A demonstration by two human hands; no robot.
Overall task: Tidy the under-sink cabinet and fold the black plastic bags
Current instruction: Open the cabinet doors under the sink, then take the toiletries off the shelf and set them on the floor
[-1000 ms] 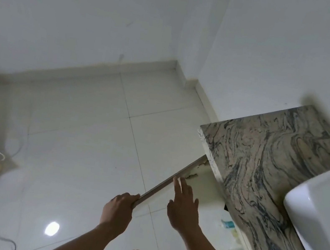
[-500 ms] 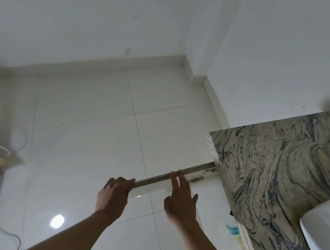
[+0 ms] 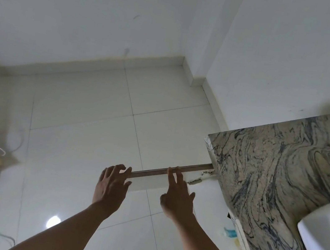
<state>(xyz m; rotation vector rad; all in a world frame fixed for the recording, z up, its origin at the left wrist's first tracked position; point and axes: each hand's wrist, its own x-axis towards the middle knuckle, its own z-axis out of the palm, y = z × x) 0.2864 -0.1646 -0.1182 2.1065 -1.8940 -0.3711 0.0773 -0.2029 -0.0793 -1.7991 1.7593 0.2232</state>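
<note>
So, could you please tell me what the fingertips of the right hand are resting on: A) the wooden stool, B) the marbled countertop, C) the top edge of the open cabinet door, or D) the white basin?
C: the right hand lays straight fingers on the thin top edge of the cabinet door, which juts out from under the countertop, well clear of the basin.

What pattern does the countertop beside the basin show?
The countertop has swirling dark grey veins on beige; the head view shows it.
</note>
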